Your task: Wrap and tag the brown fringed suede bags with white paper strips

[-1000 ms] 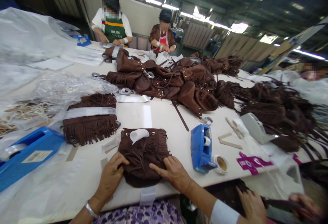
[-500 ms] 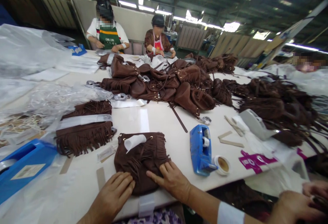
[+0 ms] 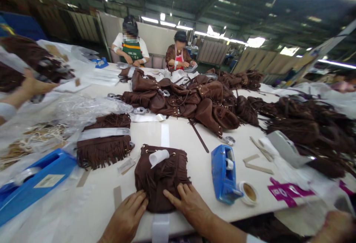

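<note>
A brown fringed bag (image 3: 158, 198) lies flat on the white table in front of me. My left hand (image 3: 129, 207) is closed on its lower left edge, fingers together. On the lower right side, my right hand (image 3: 186, 200) has its fingers curled onto the bag's edge and its thumb stretched over the front. A roll of white, translucent material (image 3: 159, 157) rests on the bag near its metal eyelets. From under the bag a translucent strip (image 3: 160, 228) sticks out toward me, and a second pale strip (image 3: 165, 134) shows beyond its far edge.
Blue tape dispensers stand right (image 3: 222, 176) and left (image 3: 36, 183). A tape roll (image 3: 249, 193) lies beside the right one. A banded fringed bag (image 3: 104, 150) lies at left, and a bag heap (image 3: 178, 94) behind. A co-worker's hand (image 3: 35, 85) reaches in at left; others work opposite.
My view has swung left, so things sit further right and lower. A co-worker's arm with brown bags has appeared at left. Both my hands stay on the bag.
</note>
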A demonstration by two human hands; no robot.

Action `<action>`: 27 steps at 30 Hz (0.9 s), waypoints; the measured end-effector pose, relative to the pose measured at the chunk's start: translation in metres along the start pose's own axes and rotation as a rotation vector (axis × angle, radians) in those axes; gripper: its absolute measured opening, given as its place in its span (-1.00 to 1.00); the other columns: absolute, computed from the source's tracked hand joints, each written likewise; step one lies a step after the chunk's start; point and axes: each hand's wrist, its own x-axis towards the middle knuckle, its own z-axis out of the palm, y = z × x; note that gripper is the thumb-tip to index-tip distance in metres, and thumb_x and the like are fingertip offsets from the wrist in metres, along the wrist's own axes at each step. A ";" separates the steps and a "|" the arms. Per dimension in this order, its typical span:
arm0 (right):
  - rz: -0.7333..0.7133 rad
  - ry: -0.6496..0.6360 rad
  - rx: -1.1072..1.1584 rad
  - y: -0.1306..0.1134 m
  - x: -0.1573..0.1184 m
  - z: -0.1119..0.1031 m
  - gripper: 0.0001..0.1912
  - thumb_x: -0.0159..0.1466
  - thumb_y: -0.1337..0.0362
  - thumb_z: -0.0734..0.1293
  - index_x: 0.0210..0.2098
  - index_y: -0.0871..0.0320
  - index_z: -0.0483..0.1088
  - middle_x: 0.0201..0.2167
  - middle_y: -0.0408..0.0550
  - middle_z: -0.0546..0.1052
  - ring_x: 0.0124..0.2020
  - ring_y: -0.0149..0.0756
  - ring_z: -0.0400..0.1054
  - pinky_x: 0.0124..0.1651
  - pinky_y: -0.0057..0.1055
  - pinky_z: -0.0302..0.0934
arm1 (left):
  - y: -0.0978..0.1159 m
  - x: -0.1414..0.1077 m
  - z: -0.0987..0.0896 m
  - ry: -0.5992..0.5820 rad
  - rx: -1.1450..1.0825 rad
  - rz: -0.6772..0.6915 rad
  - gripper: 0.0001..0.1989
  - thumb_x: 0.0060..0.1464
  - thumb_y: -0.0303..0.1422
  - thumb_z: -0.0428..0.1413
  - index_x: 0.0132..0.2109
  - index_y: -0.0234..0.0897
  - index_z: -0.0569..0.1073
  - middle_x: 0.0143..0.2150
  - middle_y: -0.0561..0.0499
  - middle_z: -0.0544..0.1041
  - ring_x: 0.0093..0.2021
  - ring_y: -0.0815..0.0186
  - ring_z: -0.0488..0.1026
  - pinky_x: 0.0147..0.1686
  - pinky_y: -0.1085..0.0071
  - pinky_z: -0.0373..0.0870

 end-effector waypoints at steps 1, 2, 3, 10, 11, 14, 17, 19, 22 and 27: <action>0.018 0.039 -0.019 -0.002 0.001 -0.005 -0.34 0.32 0.23 0.34 0.36 -0.15 0.08 -0.15 0.04 0.48 -0.19 -0.09 0.37 -0.11 -0.13 0.23 | 0.001 -0.002 0.001 0.023 0.015 0.005 -0.60 0.24 -0.57 -0.16 -0.01 -0.28 0.52 -0.02 -0.13 0.56 0.05 0.19 0.46 0.01 0.31 0.49; 0.038 0.094 -0.035 -0.006 0.001 -0.009 -0.40 0.33 0.17 0.33 0.32 -0.14 0.15 -0.08 0.08 0.48 -0.11 -0.04 0.38 -0.02 -0.04 0.20 | 0.002 -0.005 0.003 0.046 0.028 0.010 -0.61 0.23 -0.58 -0.15 -0.01 -0.29 0.53 -0.01 -0.13 0.56 0.06 0.19 0.45 0.01 0.33 0.49; 0.048 0.164 -0.044 -0.011 0.002 -0.013 -0.47 0.34 0.12 0.31 0.28 -0.10 0.22 -0.01 0.12 0.48 -0.03 0.02 0.36 0.06 0.03 0.15 | 0.003 -0.008 0.006 0.065 0.035 0.014 -0.62 0.22 -0.59 -0.13 -0.02 -0.30 0.53 0.00 -0.14 0.55 0.08 0.19 0.45 0.01 0.34 0.49; -0.061 0.409 -0.033 -0.044 0.006 0.020 -0.61 0.41 0.21 0.15 0.11 0.24 0.40 0.02 0.11 0.53 0.09 -0.06 0.31 0.17 -0.12 0.07 | 0.009 -0.010 0.008 -0.025 -0.333 -0.205 -0.66 0.27 -0.52 -0.11 0.02 -0.26 0.50 -0.01 -0.13 0.55 0.07 0.21 0.45 0.07 0.32 0.47; -0.074 0.414 -0.045 -0.045 0.005 0.028 -0.61 0.41 0.21 0.15 0.12 0.24 0.40 0.03 0.11 0.53 0.10 -0.05 0.31 0.18 -0.10 0.07 | 0.004 -0.004 0.004 -0.048 -0.450 -0.335 -0.70 0.29 -0.45 -0.09 0.00 -0.21 0.50 -0.03 -0.09 0.56 0.06 0.23 0.46 0.08 0.32 0.45; -0.091 0.485 -0.062 -0.040 0.004 0.045 -0.63 0.42 0.23 0.14 0.11 0.19 0.41 0.02 0.07 0.54 0.09 -0.06 0.34 0.21 -0.09 0.04 | -0.026 0.021 -0.003 -0.040 -0.606 -0.851 -0.65 0.32 -0.14 -0.11 0.00 -0.20 0.45 0.01 -0.10 0.54 0.02 0.19 0.48 0.07 0.21 0.44; -0.104 0.595 -0.083 -0.035 0.006 0.048 -0.67 0.41 0.33 0.13 0.03 0.15 0.45 -0.06 0.02 0.57 0.02 -0.11 0.39 0.23 -0.11 0.03 | -0.065 0.051 0.008 -0.072 -0.590 -1.048 -0.55 0.31 -0.03 -0.14 -0.09 -0.29 0.46 -0.11 -0.13 0.58 -0.13 0.16 0.54 -0.10 0.19 0.48; -0.105 0.626 -0.081 -0.034 0.010 0.045 -0.65 0.40 0.36 0.11 0.03 0.14 0.46 -0.08 0.02 0.58 -0.01 -0.14 0.40 0.21 -0.14 0.06 | -0.086 0.068 0.021 -0.162 -0.615 -1.076 -0.56 0.28 -0.02 -0.05 -0.29 -0.28 0.48 -0.34 -0.01 0.58 -0.29 0.23 0.54 -0.24 0.26 0.47; -0.055 0.613 -0.056 -0.040 0.015 0.038 -0.58 0.41 0.35 0.06 0.12 0.09 0.42 -0.11 0.05 0.59 -0.05 -0.13 0.42 0.15 -0.16 0.12 | -0.101 0.084 0.038 -0.271 -0.598 -1.114 -0.64 0.23 -0.08 0.10 -0.34 -0.30 0.47 -0.40 0.08 0.52 -0.37 0.33 0.49 -0.26 0.30 0.45; 0.011 0.561 -0.011 -0.050 0.019 0.031 -0.53 0.43 0.29 0.02 0.22 -0.04 0.35 -0.19 0.05 0.59 -0.12 -0.06 0.42 0.07 -0.09 0.14 | -0.100 0.096 0.045 -0.324 -0.504 -1.121 -0.72 0.26 -0.15 0.10 -0.16 -0.31 0.47 -0.21 0.01 0.53 -0.20 0.28 0.50 -0.12 0.20 0.47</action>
